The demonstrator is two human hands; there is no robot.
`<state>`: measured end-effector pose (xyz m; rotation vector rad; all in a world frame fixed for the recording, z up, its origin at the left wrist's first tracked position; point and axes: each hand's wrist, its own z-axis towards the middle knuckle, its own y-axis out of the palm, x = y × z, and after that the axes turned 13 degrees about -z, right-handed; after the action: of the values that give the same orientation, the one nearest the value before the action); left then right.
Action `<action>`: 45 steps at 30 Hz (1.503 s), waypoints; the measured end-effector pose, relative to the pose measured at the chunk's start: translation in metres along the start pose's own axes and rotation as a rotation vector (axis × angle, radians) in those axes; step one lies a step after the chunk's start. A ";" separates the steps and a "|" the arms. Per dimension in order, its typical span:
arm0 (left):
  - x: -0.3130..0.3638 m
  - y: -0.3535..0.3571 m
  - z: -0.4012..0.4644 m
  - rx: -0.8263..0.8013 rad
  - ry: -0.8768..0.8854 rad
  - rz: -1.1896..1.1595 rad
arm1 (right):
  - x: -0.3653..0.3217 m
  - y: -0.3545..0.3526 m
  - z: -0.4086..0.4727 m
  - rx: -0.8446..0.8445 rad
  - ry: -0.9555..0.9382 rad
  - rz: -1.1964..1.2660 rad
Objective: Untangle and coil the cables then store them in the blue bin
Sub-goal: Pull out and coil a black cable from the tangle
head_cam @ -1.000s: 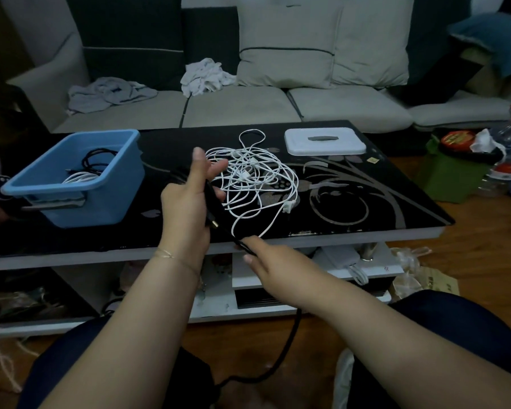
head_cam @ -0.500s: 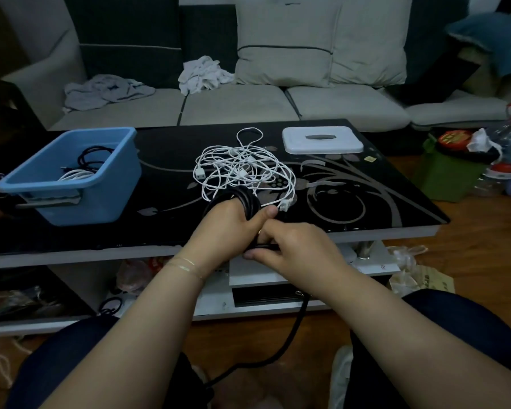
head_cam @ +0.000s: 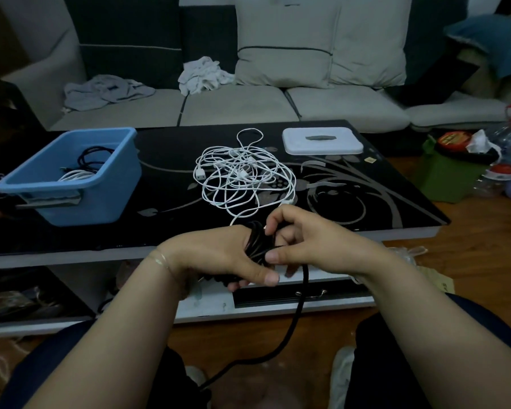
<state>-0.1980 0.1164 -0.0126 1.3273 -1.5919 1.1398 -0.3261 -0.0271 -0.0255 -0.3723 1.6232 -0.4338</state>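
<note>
Left hand has the black cable looped around it mid-frame, fingers curled on the coil. Right hand pinches a strand w/ thumb + fingertips; the rest trails down toward bottom center. White cable tangle sits on the table just above. Blue bin at left, w/ coiled cables inside.

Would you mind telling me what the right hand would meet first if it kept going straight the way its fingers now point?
The right hand points toward the person's left, so it would meet the black cable coiled round the left hand at once; its fingertips already pinch those loops. Depth is hard to judge.
</note>
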 end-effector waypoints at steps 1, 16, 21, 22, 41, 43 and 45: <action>0.002 0.001 -0.002 0.003 -0.009 -0.016 | 0.000 -0.003 0.000 -0.043 0.000 0.035; -0.001 0.007 -0.004 0.078 0.447 -0.762 | 0.009 -0.008 0.019 0.461 0.001 0.153; 0.002 0.006 0.002 0.048 0.512 -1.082 | 0.006 0.016 0.024 0.474 0.003 0.297; 0.002 0.006 0.003 0.053 0.526 -1.125 | 0.005 0.019 0.025 0.490 0.014 0.289; 0.006 -0.003 0.012 0.998 0.629 -0.813 | 0.009 0.060 0.020 -0.005 0.183 -0.369; 0.006 -0.004 0.011 1.067 0.648 -0.693 | 0.006 0.059 0.019 -0.012 0.181 -0.285; 0.005 -0.004 0.012 1.110 0.670 -0.502 | 0.006 0.056 0.020 0.007 0.163 -0.306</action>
<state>-0.1955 0.1035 -0.0109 1.5739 -0.0352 1.9288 -0.3057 0.0179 -0.0592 -0.5965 1.7274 -0.7166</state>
